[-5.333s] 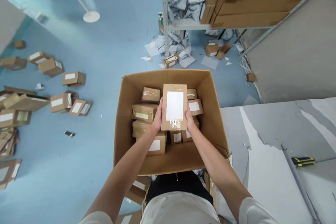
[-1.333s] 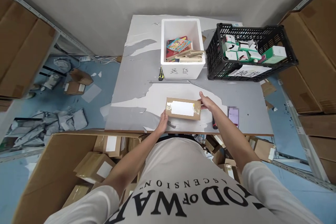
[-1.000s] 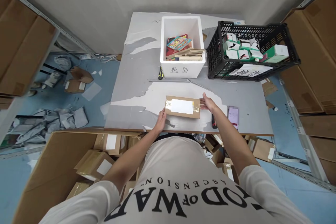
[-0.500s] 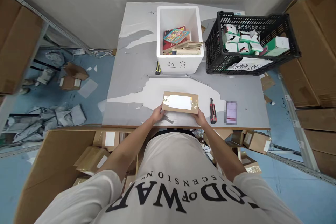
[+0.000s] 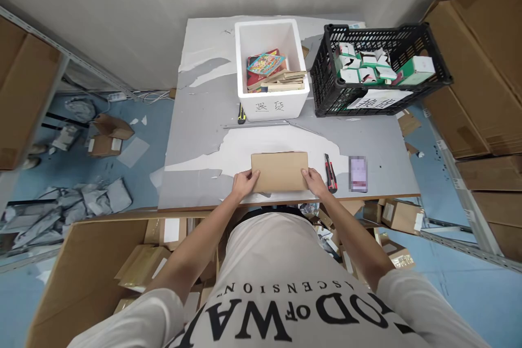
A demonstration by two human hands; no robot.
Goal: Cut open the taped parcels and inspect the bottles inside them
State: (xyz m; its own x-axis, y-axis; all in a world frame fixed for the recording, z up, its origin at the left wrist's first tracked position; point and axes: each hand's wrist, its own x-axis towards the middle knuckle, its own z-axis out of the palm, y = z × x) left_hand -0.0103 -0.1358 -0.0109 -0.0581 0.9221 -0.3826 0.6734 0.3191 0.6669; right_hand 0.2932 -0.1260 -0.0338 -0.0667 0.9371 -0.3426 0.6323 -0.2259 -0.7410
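A small brown cardboard box is held between my two hands near the table's front edge, a plain side facing up. My left hand grips its left end, thumb on top. At the right end, my right hand has a similar grip. Just right of that hand lies a red and black utility knife. A phone with a blurred screen rests farther right. The undersides of the box and the fingers beneath it are hidden.
A white foam box with books stands at the back of the table. To its right is a black plastic crate of green and white cartons. A yellow and black cutter lies by the foam box. A large carton of parcels sits below left.
The cardboard box has been turned, so its white label no longer shows and a plain brown side faces up. Both hands still grip its ends. The camera view has shifted slightly.
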